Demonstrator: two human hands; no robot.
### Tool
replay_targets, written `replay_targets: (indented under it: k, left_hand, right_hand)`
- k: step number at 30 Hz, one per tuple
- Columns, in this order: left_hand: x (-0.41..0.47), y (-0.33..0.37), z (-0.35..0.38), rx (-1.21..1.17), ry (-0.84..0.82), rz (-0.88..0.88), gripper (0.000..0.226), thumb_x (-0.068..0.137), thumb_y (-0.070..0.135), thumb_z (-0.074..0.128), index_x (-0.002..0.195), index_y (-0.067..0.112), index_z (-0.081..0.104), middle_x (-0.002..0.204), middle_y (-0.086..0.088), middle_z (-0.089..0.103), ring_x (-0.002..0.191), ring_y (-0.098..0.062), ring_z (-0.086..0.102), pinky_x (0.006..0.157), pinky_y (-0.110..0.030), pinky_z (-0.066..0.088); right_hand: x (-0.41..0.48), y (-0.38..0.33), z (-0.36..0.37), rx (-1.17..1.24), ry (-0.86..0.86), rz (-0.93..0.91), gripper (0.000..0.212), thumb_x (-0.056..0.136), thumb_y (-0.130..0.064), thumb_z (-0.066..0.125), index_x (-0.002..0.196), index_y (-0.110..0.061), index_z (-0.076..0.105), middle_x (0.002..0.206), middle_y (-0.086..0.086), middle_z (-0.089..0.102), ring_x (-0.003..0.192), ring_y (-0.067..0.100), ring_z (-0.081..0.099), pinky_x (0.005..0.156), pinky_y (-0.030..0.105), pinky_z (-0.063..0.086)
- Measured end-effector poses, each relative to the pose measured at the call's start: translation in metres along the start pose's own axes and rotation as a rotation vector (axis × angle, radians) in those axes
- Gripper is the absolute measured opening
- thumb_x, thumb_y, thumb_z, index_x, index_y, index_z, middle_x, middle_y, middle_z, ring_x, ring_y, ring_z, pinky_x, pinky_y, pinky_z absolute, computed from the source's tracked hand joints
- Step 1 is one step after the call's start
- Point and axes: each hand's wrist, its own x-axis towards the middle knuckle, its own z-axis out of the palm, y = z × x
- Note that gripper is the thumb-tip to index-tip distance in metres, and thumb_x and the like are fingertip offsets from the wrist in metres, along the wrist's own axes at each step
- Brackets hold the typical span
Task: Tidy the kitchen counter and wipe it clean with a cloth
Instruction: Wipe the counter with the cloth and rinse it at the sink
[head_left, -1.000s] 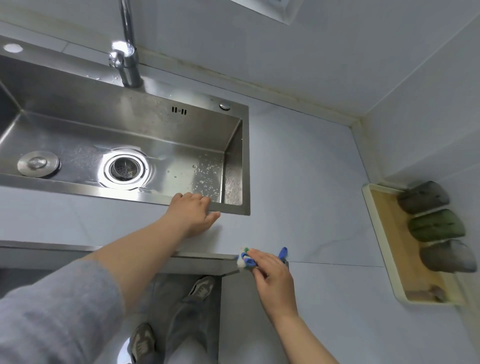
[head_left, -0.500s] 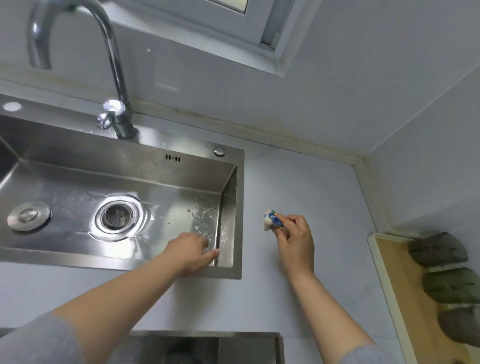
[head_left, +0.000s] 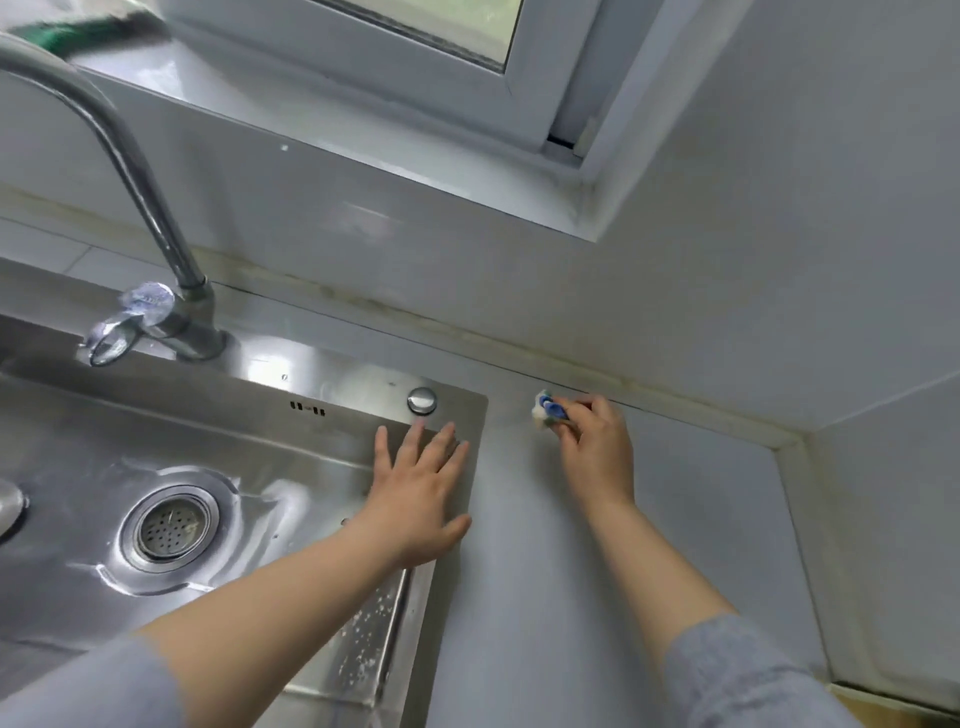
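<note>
My right hand (head_left: 597, 449) holds a small bunched white, blue and green cloth (head_left: 546, 410) in its fingertips and presses it on the pale counter (head_left: 675, 519), close to the back wall seam and just right of the sink. My left hand (head_left: 421, 483) hovers with straight, spread fingers over the right back corner of the steel sink (head_left: 234, 447), near its rim; contact with the steel is unclear.
A curved steel tap (head_left: 156, 306) stands at the sink's back rim, with a round button (head_left: 422, 400) to its right. The drain strainer (head_left: 174, 527) sits in the wet basin. A window frame (head_left: 519, 104) is above; walls close off the counter's back and right.
My right hand has carried the cloth from the counter's front edge back toward the wall. My left hand left the sink's front rim and moved to its right back corner, fingers spreading. The view tilted up.
</note>
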Motion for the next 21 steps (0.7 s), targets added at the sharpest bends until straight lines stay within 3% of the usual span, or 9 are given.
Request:
replay_targets:
  k: [4, 8, 11, 13, 15, 17, 19, 21]
  left_hand:
    - [0.033, -0.005, 0.007, 0.027, -0.032, -0.017, 0.082, 0.091, 0.063, 0.032, 0.152, 0.028, -0.010, 0.158, -0.001, -0.025, 0.141, -0.033, -0.030, 0.110, -0.061, -0.017]
    - [0.052, -0.013, 0.023, 0.055, -0.045, -0.047, 0.090, 0.072, 0.072, -0.007, 0.150, 0.028, -0.018, 0.156, 0.000, -0.029, 0.138, -0.029, -0.037, 0.104, -0.061, -0.024]
    - [0.054, -0.017, 0.032, 0.068, -0.060, -0.047, 0.093, 0.069, 0.078, -0.021, 0.147, 0.028, -0.025, 0.153, 0.002, -0.035, 0.131, -0.026, -0.046, 0.104, -0.061, -0.026]
    - [0.054, -0.018, 0.031, 0.073, -0.079, -0.042, 0.090, 0.068, 0.076, -0.022, 0.144, 0.028, -0.028, 0.150, 0.003, -0.039, 0.129, -0.026, -0.048, 0.104, -0.061, -0.025]
    - [0.055, -0.017, 0.029, 0.058, -0.100, -0.042, 0.087, 0.067, 0.076, -0.021, 0.140, 0.030, -0.032, 0.148, 0.004, -0.041, 0.128, -0.028, -0.049, 0.105, -0.061, -0.025]
    - [0.055, -0.018, 0.028, 0.068, -0.114, -0.040, 0.087, 0.069, 0.078, -0.018, 0.139, 0.029, -0.033, 0.148, 0.004, -0.041, 0.128, -0.028, -0.049, 0.106, -0.062, -0.023]
    - [0.055, -0.017, 0.025, 0.089, -0.131, -0.046, 0.085, 0.072, 0.073, -0.013, 0.143, 0.028, -0.030, 0.149, 0.003, -0.039, 0.131, -0.029, -0.045, 0.108, -0.063, -0.019]
    - [0.055, -0.014, 0.020, 0.091, -0.158, -0.064, 0.080, 0.086, 0.071, 0.004, 0.148, 0.027, -0.023, 0.152, 0.002, -0.035, 0.136, -0.031, -0.039, 0.109, -0.064, -0.015]
  right_hand:
    - [0.040, 0.013, 0.027, -0.124, 0.032, -0.119, 0.028, 0.074, -0.005, 0.064, 0.099, -0.012, 0.074, 0.088, 0.012, 0.065, 0.078, 0.036, 0.058, 0.066, 0.038, 0.048]
    - [0.054, 0.024, 0.058, -0.169, 0.017, -0.107, 0.031, 0.075, -0.020, 0.054, 0.098, -0.013, 0.073, 0.091, 0.008, 0.067, 0.082, 0.033, 0.062, 0.078, 0.038, 0.044]
    - [0.043, 0.028, 0.076, -0.163, -0.003, -0.094, 0.032, 0.080, -0.026, 0.053, 0.104, -0.015, 0.071, 0.102, 0.007, 0.065, 0.093, 0.031, 0.059, 0.085, 0.038, 0.041]
    - [0.034, 0.029, 0.082, -0.165, -0.021, -0.103, 0.035, 0.086, -0.029, 0.053, 0.114, -0.014, 0.067, 0.115, 0.007, 0.062, 0.107, 0.025, 0.049, 0.094, 0.045, 0.041]
    - [0.028, 0.030, 0.081, -0.157, -0.030, -0.098, 0.040, 0.091, -0.032, 0.043, 0.120, -0.016, 0.064, 0.124, 0.007, 0.059, 0.116, 0.021, 0.045, 0.105, 0.048, 0.030]
    - [0.025, 0.030, 0.078, -0.111, -0.037, -0.085, 0.043, 0.092, -0.032, 0.037, 0.122, -0.015, 0.064, 0.127, 0.007, 0.058, 0.118, 0.023, 0.047, 0.108, 0.045, 0.024]
    - [0.017, 0.028, 0.075, -0.062, -0.058, -0.064, 0.044, 0.092, -0.031, 0.036, 0.122, -0.015, 0.064, 0.128, 0.007, 0.058, 0.118, 0.023, 0.050, 0.110, 0.051, 0.025]
    - [0.002, 0.026, 0.071, -0.037, -0.074, -0.060, 0.041, 0.092, -0.029, 0.039, 0.123, -0.017, 0.064, 0.127, 0.004, 0.057, 0.117, 0.020, 0.050, 0.109, 0.056, 0.026]
